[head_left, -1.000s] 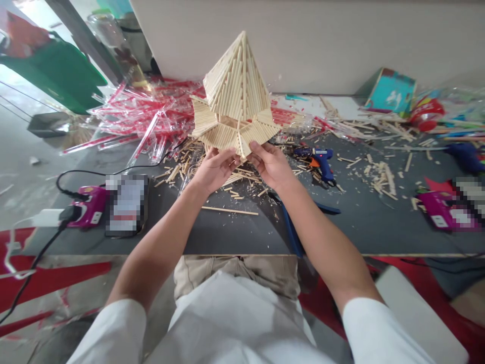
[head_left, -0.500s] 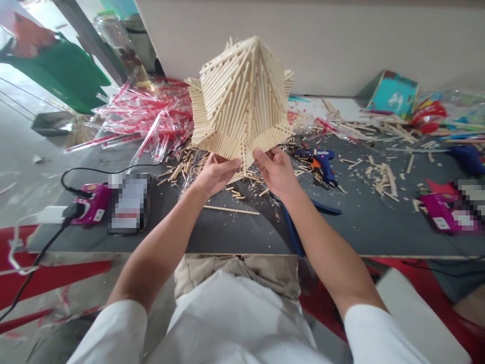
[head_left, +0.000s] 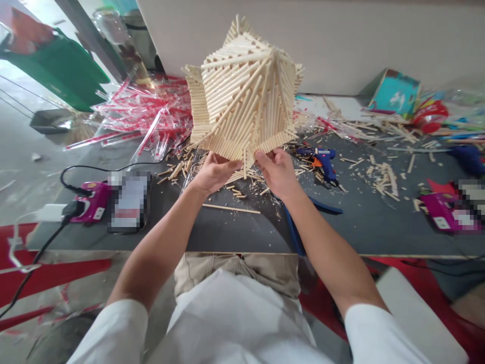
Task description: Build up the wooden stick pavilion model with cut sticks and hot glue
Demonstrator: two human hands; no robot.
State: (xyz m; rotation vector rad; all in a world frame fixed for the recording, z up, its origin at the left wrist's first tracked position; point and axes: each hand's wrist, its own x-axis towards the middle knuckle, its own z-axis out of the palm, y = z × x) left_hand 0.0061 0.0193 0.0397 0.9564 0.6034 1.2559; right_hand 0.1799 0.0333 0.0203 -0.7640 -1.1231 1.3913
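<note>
Above the table, between my hands, is a wooden-stick model (head_left: pixel 242 101), built of many pale sticks laid side by side into a peaked, roof-like shape with flaring edges. My left hand (head_left: pixel 216 174) pinches its lower front edge, thumb on top and the other fingers beneath. Close beside it, my right hand (head_left: pixel 277 172) grips the same edge on the other side of the front corner. Part of each hand's fingers is hidden under the model. A single long stick (head_left: pixel 231 209) lies on the table below my hands.
Blue glue gun (head_left: pixel 324 162) and blue-handled tool (head_left: pixel 293 232) lie to the right. A phone (head_left: pixel 129 202) and purple power strip (head_left: pixel 93 202) are at left. Red-and-clear plastic wrappers (head_left: pixel 151 119) pile up behind. Stick offcuts (head_left: pixel 382 179) litter the dark table (head_left: pixel 364 222).
The model has tilted and turned in my hands, its peak shifting right and slightly down while a rear point rises into view. My hands keep nearly the same place and grip.
</note>
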